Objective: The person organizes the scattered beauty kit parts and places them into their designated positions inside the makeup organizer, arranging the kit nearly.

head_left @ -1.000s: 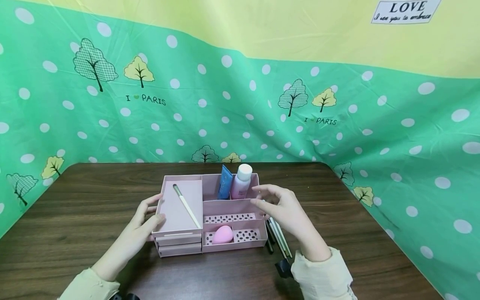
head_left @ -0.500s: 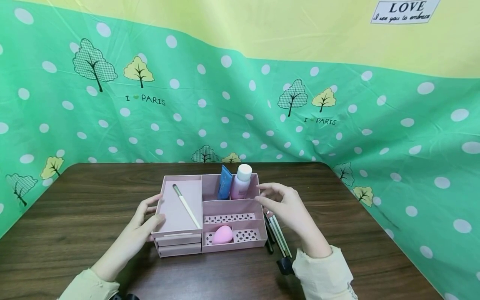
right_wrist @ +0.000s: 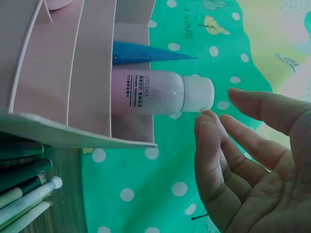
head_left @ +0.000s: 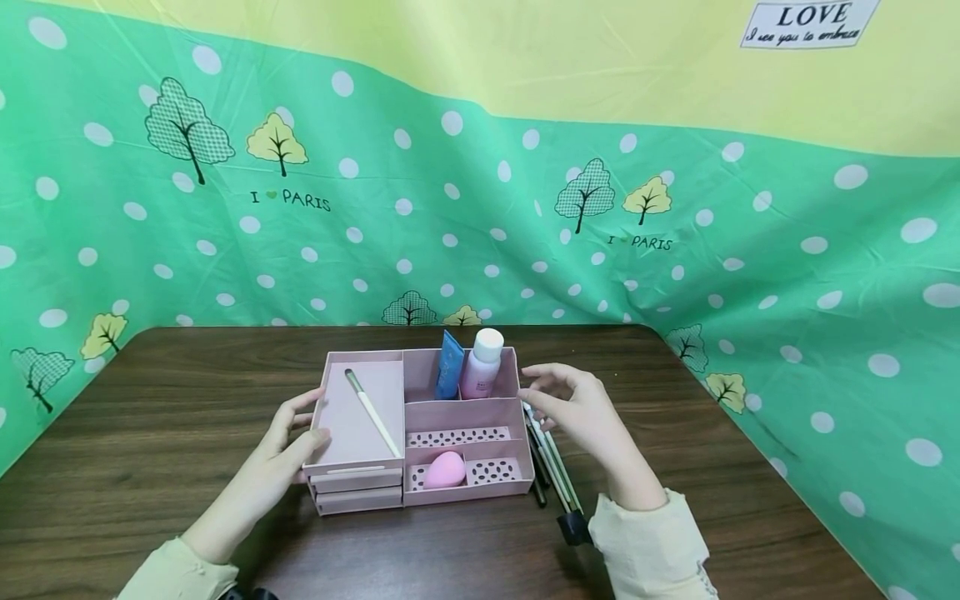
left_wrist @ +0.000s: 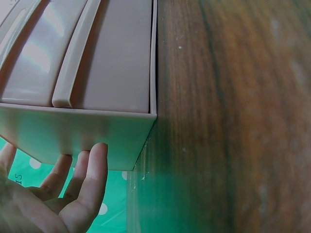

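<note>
A pink desk organizer (head_left: 465, 407) stands in the middle of the table, two drawers at its lower left. My left hand (head_left: 283, 448) rests against its left side, thumb over the top edge; the left wrist view has the fingertips (left_wrist: 99, 150) at the side wall. Beside the right wall hovers my right hand (head_left: 581, 412), fingers loosely bent and holding nothing. A blue tube (head_left: 450, 367) and a white-capped bottle (head_left: 482, 367) stand in the back compartments. A pink makeup sponge (head_left: 446, 470) sits in a front compartment. On the left tray lies a makeup brush (head_left: 372, 412).
Several slim brushes and dark pens (head_left: 553, 467) lie on the table (head_left: 750, 517) along the organizer's right side, partly under my right hand. Behind the table hangs a green and yellow curtain (head_left: 450, 208) with dots and trees.
My right hand has drawn a little to the right, away from the organizer's right wall and the bottle. The left hand and the organizer have stayed in place.
</note>
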Tool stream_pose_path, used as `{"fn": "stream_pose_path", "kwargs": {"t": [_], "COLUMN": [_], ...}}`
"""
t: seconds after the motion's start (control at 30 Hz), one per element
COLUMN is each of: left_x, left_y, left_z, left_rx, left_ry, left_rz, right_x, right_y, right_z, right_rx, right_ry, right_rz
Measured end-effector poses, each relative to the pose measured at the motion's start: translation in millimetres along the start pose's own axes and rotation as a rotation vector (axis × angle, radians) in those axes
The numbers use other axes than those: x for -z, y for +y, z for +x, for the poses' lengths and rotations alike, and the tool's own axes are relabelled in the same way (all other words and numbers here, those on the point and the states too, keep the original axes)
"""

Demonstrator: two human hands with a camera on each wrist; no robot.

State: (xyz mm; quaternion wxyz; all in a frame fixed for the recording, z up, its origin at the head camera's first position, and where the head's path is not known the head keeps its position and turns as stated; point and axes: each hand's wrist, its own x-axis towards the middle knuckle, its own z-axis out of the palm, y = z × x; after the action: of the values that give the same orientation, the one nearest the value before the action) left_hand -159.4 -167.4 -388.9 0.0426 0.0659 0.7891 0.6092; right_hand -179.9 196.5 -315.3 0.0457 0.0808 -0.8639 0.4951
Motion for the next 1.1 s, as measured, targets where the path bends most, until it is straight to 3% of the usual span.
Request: {"fn": "stream_pose_path", "kwargs": {"t": [0.57,1.1], "left_x": [0.4,0.0], "left_y": [0.1,0.5], "left_z": [0.2,-0.3], "left_rx": [0.009,0.004], "left_ry": [-0.003,-0.004], "left_rz": [0.012,0.007], "right_x": [4.6,3.7], "right_y": [6.6,6.6], "right_z": [3.6,3.3], "right_rx": [-0.02,-0.016], "right_ry": [-0.015,-0.038], "right_rz": [0.031,-0.022]}}
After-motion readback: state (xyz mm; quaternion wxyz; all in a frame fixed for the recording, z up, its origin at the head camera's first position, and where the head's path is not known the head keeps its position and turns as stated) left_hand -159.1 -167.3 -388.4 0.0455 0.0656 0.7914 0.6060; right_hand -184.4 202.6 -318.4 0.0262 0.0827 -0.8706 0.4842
